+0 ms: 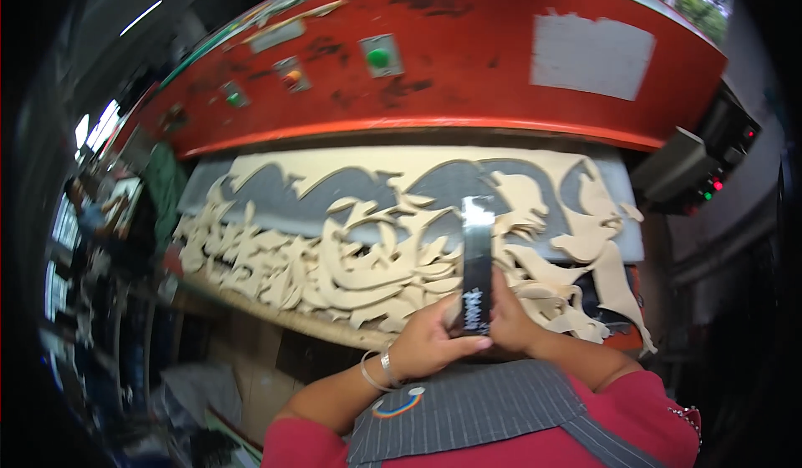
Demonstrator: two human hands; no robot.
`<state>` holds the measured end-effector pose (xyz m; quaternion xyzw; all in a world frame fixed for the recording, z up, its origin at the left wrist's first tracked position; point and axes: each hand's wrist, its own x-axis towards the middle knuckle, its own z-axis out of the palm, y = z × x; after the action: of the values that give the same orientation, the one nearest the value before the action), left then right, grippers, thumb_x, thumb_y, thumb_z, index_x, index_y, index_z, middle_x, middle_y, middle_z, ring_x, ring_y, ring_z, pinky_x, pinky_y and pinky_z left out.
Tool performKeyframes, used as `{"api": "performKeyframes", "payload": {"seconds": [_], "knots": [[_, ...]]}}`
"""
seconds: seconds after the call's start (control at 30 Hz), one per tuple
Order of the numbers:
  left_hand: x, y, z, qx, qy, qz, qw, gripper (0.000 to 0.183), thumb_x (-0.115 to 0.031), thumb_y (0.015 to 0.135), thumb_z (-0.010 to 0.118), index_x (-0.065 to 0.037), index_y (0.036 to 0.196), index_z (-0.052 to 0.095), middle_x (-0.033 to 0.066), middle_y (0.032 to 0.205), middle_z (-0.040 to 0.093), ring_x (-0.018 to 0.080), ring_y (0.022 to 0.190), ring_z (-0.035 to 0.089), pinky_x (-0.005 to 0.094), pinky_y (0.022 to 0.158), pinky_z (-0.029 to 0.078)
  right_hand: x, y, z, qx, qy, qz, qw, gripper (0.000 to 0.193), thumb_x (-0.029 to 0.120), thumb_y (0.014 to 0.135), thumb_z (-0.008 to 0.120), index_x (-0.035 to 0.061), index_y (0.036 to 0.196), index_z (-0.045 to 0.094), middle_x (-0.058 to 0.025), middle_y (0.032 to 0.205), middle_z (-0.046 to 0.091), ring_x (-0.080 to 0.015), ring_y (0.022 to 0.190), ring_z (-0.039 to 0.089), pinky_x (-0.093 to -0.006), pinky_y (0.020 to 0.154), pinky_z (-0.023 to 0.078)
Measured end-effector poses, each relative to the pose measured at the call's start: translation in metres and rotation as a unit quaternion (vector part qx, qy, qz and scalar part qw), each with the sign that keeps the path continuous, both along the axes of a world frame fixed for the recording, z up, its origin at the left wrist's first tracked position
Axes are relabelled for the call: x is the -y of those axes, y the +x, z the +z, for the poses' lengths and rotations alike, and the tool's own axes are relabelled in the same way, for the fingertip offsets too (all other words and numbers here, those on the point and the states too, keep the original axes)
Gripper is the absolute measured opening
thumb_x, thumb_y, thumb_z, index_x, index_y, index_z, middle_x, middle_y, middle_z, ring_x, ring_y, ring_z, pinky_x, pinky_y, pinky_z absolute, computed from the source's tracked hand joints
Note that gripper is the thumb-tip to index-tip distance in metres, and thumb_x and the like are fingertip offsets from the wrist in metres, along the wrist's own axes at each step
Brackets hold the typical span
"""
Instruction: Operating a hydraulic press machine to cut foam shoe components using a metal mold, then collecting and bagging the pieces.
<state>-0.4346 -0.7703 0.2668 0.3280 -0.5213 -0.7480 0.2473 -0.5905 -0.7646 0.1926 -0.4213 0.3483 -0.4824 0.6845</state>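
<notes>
In front of my body both hands hold a long black cutting die (477, 255), seen from its narrow side, with pale writing low down and a shiny far end. My left hand (428, 339), with bracelets at the wrist, closes on its near left side, thumb across the near end. My right hand (511, 319) grips the near right side; its fingers are partly hidden. Beyond and under the die lies a cream sheet (368, 161) with large curved cut-outs over a grey board. Loose curved cream scraps (368, 288) pile up along its near side.
A red machine beam (468, 42) spans the far side, with green and orange buttons and a white paper on it. A control box with lit lamps (710, 186) stands at right. Another person (92, 209) is at far left. Grey cloth (200, 393) lies lower left.
</notes>
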Motion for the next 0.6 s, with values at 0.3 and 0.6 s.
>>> {"api": "performKeyframes", "payload": {"seconds": [0.3, 0.6], "knots": [[-0.014, 0.015, -0.014, 0.035, -0.382, 0.084, 0.92, 0.04, -0.037, 0.095, 0.05, -0.001, 0.078, 0.058, 0.0088, 0.067, 0.057, 0.0159, 0.064, 0.056, 0.0311, 0.062, 0.047, -0.024, -0.002, 0.012, -0.08, -0.047, 0.089, 0.992, 0.057, 0.015, 0.064, 0.08, 0.0067, 0.111, 0.049, -0.0014, 0.094, 0.055, -0.0098, 0.086, 0.053, -0.0265, 0.073, 0.046], [-0.008, 0.087, -0.077, 0.192, -0.129, 0.433, 0.871, 0.05, -0.035, 0.1, 0.036, 0.002, 0.076, 0.061, 0.0032, 0.064, 0.059, 0.0105, 0.056, 0.052, 0.025, 0.055, 0.044, -0.031, -0.073, -0.021, 0.285, 0.003, -0.148, 0.947, 0.053, 0.034, 0.079, 0.068, 0.0066, 0.114, 0.04, -0.0027, 0.082, 0.047, -0.0268, 0.076, 0.062, -0.0473, 0.068, 0.057]]}}
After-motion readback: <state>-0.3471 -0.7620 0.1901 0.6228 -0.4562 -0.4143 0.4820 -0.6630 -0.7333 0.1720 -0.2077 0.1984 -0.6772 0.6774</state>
